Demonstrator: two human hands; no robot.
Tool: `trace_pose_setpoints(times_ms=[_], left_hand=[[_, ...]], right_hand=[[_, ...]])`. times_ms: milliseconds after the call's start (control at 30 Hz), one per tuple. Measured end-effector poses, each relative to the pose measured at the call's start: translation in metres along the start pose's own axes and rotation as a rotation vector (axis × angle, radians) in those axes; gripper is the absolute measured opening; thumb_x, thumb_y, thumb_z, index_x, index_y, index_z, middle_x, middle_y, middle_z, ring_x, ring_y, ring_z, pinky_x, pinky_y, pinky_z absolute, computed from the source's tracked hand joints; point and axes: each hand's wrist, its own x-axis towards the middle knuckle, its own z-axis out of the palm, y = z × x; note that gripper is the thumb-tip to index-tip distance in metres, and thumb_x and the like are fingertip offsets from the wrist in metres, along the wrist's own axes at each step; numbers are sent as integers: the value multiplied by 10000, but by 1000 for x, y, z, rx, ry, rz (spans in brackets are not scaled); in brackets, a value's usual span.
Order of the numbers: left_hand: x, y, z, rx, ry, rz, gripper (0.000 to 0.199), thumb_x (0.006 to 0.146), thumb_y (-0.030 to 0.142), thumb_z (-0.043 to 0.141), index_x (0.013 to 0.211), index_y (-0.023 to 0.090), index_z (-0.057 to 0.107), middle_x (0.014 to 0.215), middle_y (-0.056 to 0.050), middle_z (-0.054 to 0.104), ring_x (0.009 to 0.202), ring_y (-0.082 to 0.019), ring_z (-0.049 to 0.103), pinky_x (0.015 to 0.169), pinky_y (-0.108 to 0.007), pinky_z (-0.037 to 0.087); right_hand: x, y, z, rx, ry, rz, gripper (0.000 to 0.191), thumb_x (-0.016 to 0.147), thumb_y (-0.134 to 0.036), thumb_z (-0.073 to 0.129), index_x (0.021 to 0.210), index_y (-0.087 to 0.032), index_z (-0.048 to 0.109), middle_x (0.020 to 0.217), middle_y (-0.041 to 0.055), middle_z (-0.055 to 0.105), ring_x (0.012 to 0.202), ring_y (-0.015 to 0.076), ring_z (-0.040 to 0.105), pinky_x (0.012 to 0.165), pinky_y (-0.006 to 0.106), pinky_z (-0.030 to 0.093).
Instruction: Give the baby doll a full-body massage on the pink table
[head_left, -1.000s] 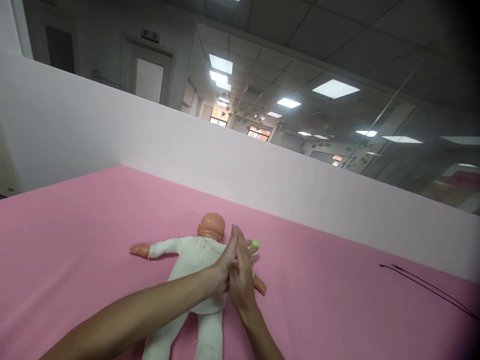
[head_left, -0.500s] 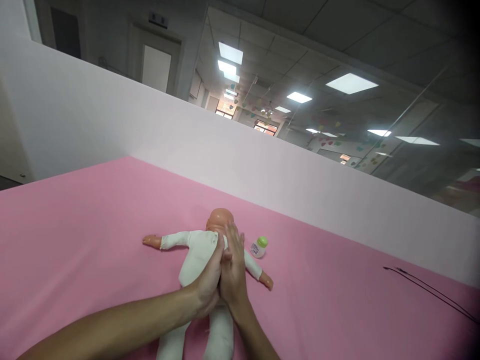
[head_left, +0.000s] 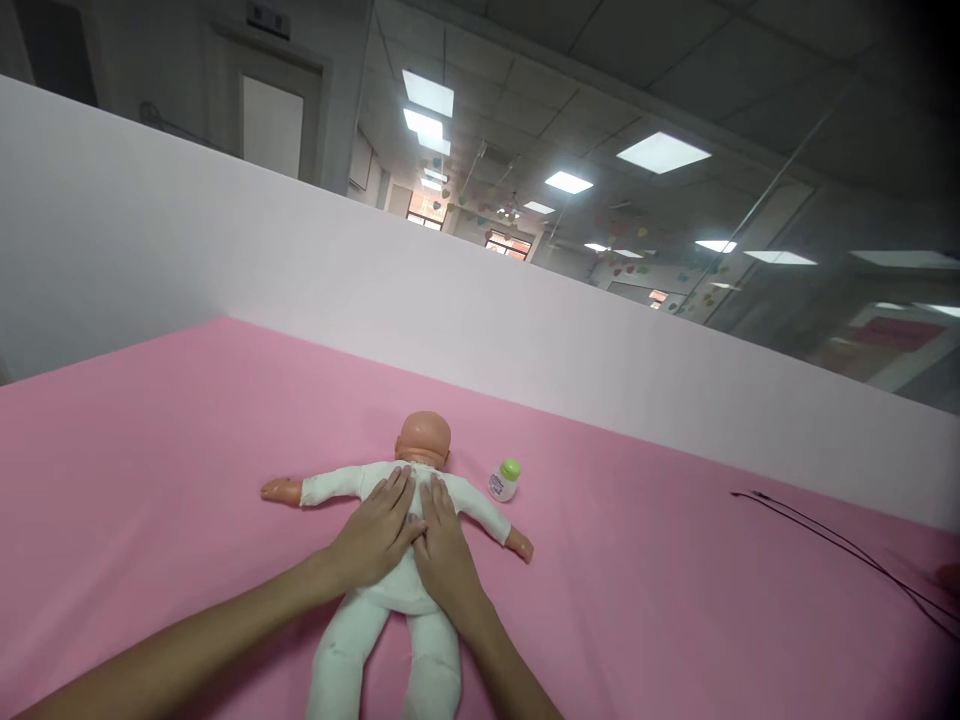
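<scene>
A doll [head_left: 405, 590] with a white cloth body lies stretched out on the pink surface, the back of its bare head toward the camera and its arms spread. My left hand [head_left: 377, 530] rests flat on the left side of its upper back, fingers pointing toward the head. On the right side of the back lies my right hand [head_left: 444, 545], also flat with its fingers extended. The thumbs meet or nearly meet over the middle of the back. Neither hand grips anything.
A small jar with a green lid [head_left: 505, 481] stands right of the doll's head. Thin black cords [head_left: 832, 540] lie at the far right. A low white wall [head_left: 480, 320] borders the pink surface [head_left: 187, 440]. Something dark reddish shows at the right edge.
My hands were pressed palm to palm above the doll; they have parted and come down flat on its back. The view has shifted slightly to the right.
</scene>
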Motion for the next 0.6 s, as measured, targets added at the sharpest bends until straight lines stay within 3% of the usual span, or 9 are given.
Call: trace_pose_setpoints(times_ms=[133,267,467,600], left_hand=[[16,7,1,24,-1,-36,820,1029,648,328,1628,95,240,1684,-174,196,1575,-284,137,1287,-487,164],[22,3,-4,-22,-19,-172,863,1018,671,307,1642,90,177,1702,-152,110,1583,-291,76,1286,-508,128],[0,-16,-8,-146,-93,-336,938,997,713,301,1643,60,112,1705,-167,13,1582,-305,15,1286,-505,123],[-11,-19,-11,-101,-46,-300,770,1049,576,304,1607,50,232,1694,-201,158,1579,-305,124,1275,-496,181]], right_hand=[[17,-4,-5,-26,-45,-70,630,1024,-266,339,1638,-187,221,1702,69,211,1585,233,137,1304,501,148],[23,-3,-3,12,24,175,717,1029,-402,378,1628,-56,188,1708,136,149,1591,262,102,1306,482,107],[-1,6,0,111,22,276,804,1033,-544,361,1641,-75,119,1722,111,66,1596,246,21,1305,470,83],[-7,5,-5,104,10,251,733,1055,-512,315,1632,-79,186,1716,114,136,1592,248,97,1296,467,150]])
